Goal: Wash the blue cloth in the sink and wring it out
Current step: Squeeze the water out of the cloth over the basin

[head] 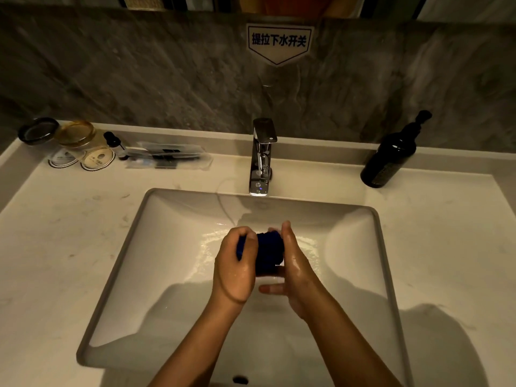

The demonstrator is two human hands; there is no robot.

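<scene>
Here, the blue cloth [269, 251] sits bunched between both hands above the sink [167, 261] basin. The left hand [236, 268] has its fingers curled tight around the cloth's left end. The right hand [296, 270] cups the cloth's right side with straighter fingers, its thumb sticking out below the bundle.

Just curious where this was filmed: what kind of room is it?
Most likely a hotel bathroom: a basin set in a vanity counter, a chrome tap, a dark pump bottle, and wrapped toiletry packets by the wall.

Dim, warm light on grey marbled wall [139, 79] and pale, seemingly stone countertop [55, 247].
</scene>
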